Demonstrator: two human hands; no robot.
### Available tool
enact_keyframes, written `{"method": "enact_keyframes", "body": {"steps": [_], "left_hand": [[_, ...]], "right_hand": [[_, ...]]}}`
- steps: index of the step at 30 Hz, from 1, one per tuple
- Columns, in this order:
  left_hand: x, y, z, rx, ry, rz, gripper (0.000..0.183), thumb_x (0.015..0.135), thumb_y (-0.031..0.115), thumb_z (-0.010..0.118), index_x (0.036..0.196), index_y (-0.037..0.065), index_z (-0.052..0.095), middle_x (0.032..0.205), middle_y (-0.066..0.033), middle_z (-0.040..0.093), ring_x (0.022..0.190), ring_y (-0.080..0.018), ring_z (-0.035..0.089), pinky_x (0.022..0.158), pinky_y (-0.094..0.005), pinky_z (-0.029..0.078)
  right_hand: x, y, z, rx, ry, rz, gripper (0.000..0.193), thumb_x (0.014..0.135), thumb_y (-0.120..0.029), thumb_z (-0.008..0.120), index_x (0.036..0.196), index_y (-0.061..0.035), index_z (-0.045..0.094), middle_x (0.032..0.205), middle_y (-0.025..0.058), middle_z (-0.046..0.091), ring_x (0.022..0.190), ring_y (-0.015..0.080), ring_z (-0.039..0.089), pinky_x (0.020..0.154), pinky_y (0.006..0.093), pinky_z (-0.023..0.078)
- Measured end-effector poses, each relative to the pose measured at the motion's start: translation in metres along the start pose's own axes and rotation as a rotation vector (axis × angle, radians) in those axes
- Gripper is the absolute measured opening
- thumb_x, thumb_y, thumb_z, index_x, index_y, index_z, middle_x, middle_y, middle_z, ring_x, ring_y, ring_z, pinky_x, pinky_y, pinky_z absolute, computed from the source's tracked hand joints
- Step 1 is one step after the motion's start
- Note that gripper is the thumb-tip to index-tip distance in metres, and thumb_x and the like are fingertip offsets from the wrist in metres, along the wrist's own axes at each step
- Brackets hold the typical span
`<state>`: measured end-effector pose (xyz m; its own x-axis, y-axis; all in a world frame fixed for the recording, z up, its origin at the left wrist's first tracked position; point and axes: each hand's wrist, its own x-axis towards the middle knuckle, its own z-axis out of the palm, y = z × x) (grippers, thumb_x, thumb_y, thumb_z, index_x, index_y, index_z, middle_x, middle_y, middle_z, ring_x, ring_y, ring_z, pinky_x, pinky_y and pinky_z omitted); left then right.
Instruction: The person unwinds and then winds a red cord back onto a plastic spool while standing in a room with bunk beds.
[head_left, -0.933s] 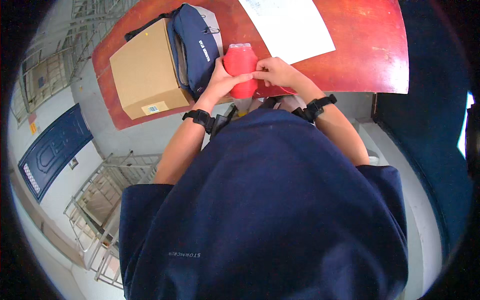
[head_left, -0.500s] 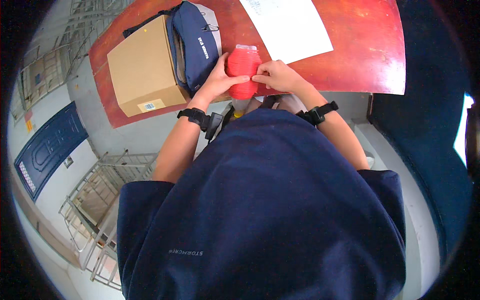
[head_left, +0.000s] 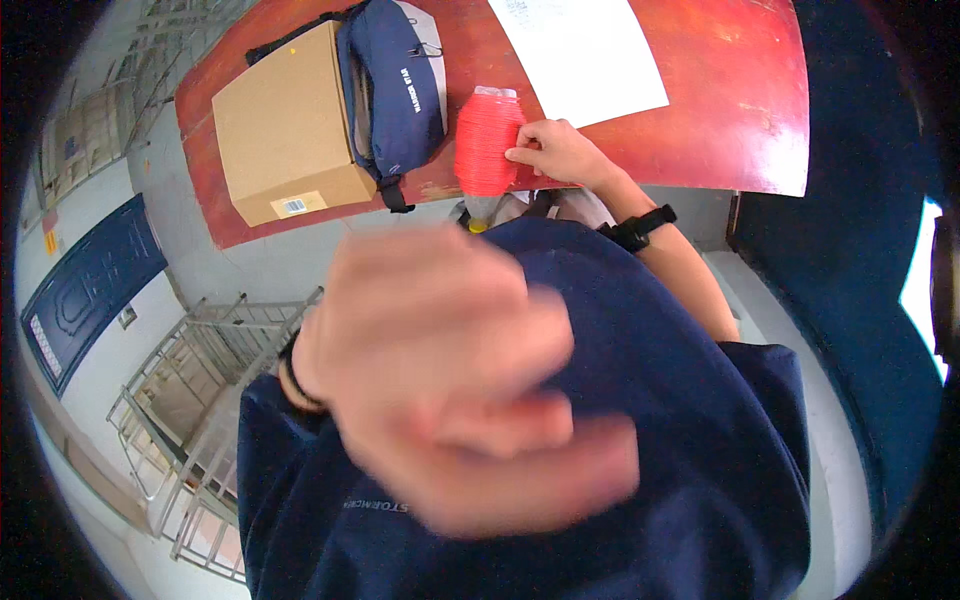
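Note:
A spool of red cord (head_left: 484,145), pale at its upper end, lies at the table's near edge. Its lower end, pale with a bit of yellow, sticks out over that edge. At the spool's right side my right hand (head_left: 562,153) is closed in a pinch, thumb and fingertips touching the cord wound there. Whether a single strand is between them is too small to see. Large and blurred, my left hand (head_left: 450,370) is raised in front of my shirt, away from the spool. Its fingers look bent, but motion smears them.
Left on the red table (head_left: 730,100) are a cardboard box (head_left: 285,130) and a dark blue bag (head_left: 395,90) with a hanging strap. A white paper sheet (head_left: 585,55) lies beyond the spool. A metal bed frame (head_left: 190,400) stands at lower left.
My left hand has let go of the spool's left side and come up toward me. My right hand stays pinched at the spool, which has barely shifted.

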<state>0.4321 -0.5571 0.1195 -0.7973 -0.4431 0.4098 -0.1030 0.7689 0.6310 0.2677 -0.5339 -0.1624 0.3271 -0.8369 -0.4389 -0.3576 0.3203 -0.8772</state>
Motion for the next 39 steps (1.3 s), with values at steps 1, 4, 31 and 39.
{"method": "enact_keyframes", "body": {"steps": [1,4,31,39], "left_hand": [[0.001,0.02,-0.008,-0.016,0.048,-0.02,0.032,0.076,0.032,0.075,0.103,0.021,0.061,0.081,-0.0016,0.06,0.067,-0.0195,0.055,0.055,-0.0309,0.043],[0.002,0.052,-0.021,-0.055,0.062,-0.147,0.033,0.079,0.044,0.075,0.1,0.025,0.058,0.077,0.0001,0.059,0.063,-0.0171,0.05,0.052,-0.0297,0.038],[0.02,0.047,-0.005,-0.267,0.339,0.094,0.019,0.056,0.009,0.075,0.071,0.02,0.071,0.057,0.0008,0.054,0.044,-0.0058,0.039,0.04,-0.0161,0.021],[0.029,0.052,0.016,-0.147,0.341,0.104,0.009,0.067,0.014,0.071,0.075,0.012,0.07,0.066,-0.0025,0.056,0.051,-0.0119,0.046,0.046,-0.019,0.032]], "right_hand": [[0.001,-0.004,0.0,-0.022,-0.019,0.005,0.03,0.088,-0.028,0.069,0.082,0.0015,0.067,0.069,0.0156,0.067,0.058,0.02,0.067,0.057,0.0345,0.053],[0.0,-0.006,-0.004,-0.045,-0.017,-0.02,0.03,0.088,-0.028,0.068,0.082,0.0013,0.066,0.068,0.0146,0.067,0.058,0.02,0.067,0.058,0.0344,0.054],[0.003,-0.005,-0.002,-0.022,-0.031,0.0,0.028,0.087,-0.028,0.069,0.082,0.0,0.068,0.067,0.0153,0.067,0.059,0.0231,0.067,0.06,0.0367,0.053],[0.002,-0.001,-0.003,-0.016,-0.024,0.021,0.03,0.087,-0.029,0.069,0.083,0.0005,0.068,0.069,0.0147,0.067,0.059,0.0214,0.067,0.06,0.0353,0.054]]}}
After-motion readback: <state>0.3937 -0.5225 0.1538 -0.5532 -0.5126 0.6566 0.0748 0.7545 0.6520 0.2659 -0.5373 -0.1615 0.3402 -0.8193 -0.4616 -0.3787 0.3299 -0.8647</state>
